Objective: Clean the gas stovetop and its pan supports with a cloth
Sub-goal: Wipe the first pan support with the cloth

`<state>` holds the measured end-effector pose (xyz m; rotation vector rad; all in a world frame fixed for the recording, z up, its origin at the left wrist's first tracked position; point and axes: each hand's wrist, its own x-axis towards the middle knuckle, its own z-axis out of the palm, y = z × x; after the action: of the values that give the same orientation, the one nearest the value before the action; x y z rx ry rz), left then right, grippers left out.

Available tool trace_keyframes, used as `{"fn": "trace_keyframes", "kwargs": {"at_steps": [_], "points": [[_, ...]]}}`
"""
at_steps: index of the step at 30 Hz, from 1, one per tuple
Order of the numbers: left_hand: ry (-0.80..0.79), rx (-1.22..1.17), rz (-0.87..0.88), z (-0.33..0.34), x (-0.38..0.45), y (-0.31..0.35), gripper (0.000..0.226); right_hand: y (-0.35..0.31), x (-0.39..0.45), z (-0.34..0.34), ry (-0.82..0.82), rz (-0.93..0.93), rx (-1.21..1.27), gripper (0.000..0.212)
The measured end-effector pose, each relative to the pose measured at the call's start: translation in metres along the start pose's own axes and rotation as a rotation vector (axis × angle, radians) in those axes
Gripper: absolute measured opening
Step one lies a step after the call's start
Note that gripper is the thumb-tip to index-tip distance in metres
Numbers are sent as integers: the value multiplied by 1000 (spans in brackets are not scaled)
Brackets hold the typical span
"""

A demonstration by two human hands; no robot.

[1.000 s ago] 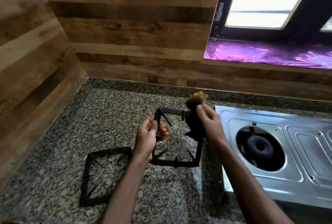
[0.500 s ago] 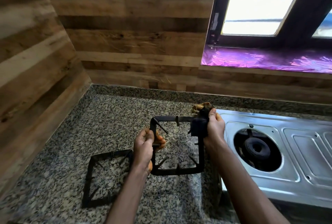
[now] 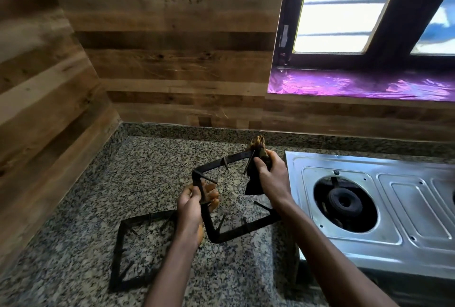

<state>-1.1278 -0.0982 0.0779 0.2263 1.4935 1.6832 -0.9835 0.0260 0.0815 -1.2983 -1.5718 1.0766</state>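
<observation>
Both hands are up over the counter, working on one pan support. Her or his left hand (image 3: 194,204) is curled tight around the left bar of the black square pan support (image 3: 222,199), thumb on the near side and fingers wrapped behind, wrist bent so the frame is held tilted in the air above the granite counter (image 3: 152,166). That forearm comes up from the bottom edge of the view, nearly straight.

At the far right corner of the frame, the right hand (image 3: 270,176) is closed on a dark, grimy cloth (image 3: 256,178), pinching it against the bar. A frayed yellowish end of the cloth pokes up above the knuckles, and a darker flap hangs down below the palm. This arm reaches in from the lower right, crossing in front of the near right side of the frame.

A second pan support (image 3: 138,252) lies flat on the counter, below and to the left of the held one.

To the right sits the steel stovetop (image 3: 406,210), its left burner (image 3: 343,202) bare and uncovered.
</observation>
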Motion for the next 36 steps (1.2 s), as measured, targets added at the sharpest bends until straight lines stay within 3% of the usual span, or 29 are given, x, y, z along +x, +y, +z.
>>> {"fn": "trace_keyframes", "kwargs": {"at_steps": [3,6,11,13,18,22,25,27,29,32,36], "points": [[18,110,30,-4,4,2,29,-16,-2,-2,-57,-163,-78,16],[-31,342,169,-3,1,9,27,-30,-7,-4,-182,-277,-102,12],[-266,697,458,5,-1,33,25,-38,-12,-4,-248,-302,-121,6],[-325,718,460,7,3,38,16,-37,-13,-4,-251,-290,-104,10],[-265,674,488,12,4,35,16,-30,-4,-8,-199,-88,21,24],[-209,641,489,11,4,30,16,-35,-3,-23,-108,-147,69,30],[-192,652,499,13,3,26,16,-41,-8,-25,-349,-275,-96,39],[-172,633,487,15,2,23,15,-41,-12,-21,-565,-295,-319,54],[-145,581,458,15,0,22,14,-41,-14,-20,-667,-394,-397,72],[-136,585,446,13,0,23,16,-39,-11,-20,-589,-578,-497,85],[-111,602,462,9,0,25,17,-30,-2,-18,-320,-649,-549,48]]}}
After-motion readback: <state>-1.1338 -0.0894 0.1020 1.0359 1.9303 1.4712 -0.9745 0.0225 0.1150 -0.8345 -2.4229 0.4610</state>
